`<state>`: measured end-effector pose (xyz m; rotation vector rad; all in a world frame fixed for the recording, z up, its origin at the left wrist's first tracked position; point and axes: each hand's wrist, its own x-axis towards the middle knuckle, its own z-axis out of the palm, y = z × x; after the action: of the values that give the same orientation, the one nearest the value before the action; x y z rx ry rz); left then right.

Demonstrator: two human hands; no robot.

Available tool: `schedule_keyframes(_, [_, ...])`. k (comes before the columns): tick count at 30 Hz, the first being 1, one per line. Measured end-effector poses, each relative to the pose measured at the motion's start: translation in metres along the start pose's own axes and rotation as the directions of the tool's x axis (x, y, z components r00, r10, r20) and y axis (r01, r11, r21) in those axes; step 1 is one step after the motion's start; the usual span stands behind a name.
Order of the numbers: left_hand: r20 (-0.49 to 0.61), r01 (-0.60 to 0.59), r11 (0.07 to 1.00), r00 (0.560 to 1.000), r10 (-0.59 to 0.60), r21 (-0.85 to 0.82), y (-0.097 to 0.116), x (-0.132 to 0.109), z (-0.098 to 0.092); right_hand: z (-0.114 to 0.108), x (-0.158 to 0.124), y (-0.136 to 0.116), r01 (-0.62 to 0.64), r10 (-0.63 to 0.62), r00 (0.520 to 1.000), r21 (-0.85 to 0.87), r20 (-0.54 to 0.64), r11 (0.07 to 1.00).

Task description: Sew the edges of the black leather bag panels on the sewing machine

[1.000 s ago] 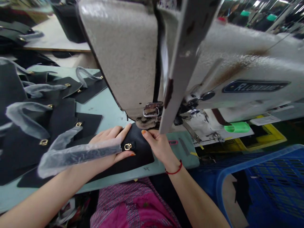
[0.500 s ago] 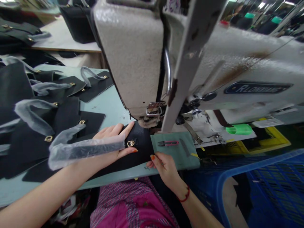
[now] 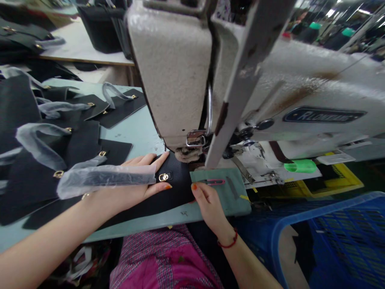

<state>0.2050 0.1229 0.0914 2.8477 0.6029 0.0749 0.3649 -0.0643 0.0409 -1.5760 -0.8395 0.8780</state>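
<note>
A black leather panel [image 3: 179, 188] lies under the head of the sewing machine [image 3: 171, 72], its far edge close to the presser area. My left hand [image 3: 138, 194] presses flat on it, forefinger and thumb spread around a gold metal fitting [image 3: 164, 177]. A handle wrapped in clear plastic [image 3: 111, 177] runs from the fitting back across this hand. My right hand [image 3: 209, 204] pinches the panel's right edge between thumb and fingers; the fingertips underneath are hidden. Just beyond that hand lie pink thread snips [image 3: 216, 182], their blades partly covered.
Several black panels with wrapped handles [image 3: 42, 148] are spread over the pale green table [image 3: 136, 132] at left. A blue plastic basket [image 3: 279, 224] stands at lower right, a yellow crate [image 3: 319, 186] behind it. Black bags [image 3: 99, 32] sit on a white table behind.
My right hand has moved up along the panel's right edge, and its fingers now close on it. The panel and my left hand have shifted slightly to the left and away from me.
</note>
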Motion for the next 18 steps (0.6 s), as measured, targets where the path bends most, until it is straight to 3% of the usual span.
schedule_keyframes(3, [0.005, -0.043, 0.998, 0.999, 0.043, 0.039, -0.005, -0.001, 0.0, 0.007, 0.019, -0.015, 0.053, -0.052, 0.997, 0.007, -0.055, 0.999])
schedule_keyframes(7, [0.02, -0.048, 0.997, 0.999, 0.047, 0.059, -0.008, 0.0, -0.003, 0.02, 0.034, -0.029, 0.021, -0.023, 0.996, -0.019, -0.087, 1.0])
schedule_keyframes(18, [0.055, -0.011, 0.934, 0.998, -0.01, 0.356, 0.014, 0.007, -0.03, 0.027, 0.034, -0.021, 0.012, -0.013, 0.988, -0.003, -0.152, 1.0])
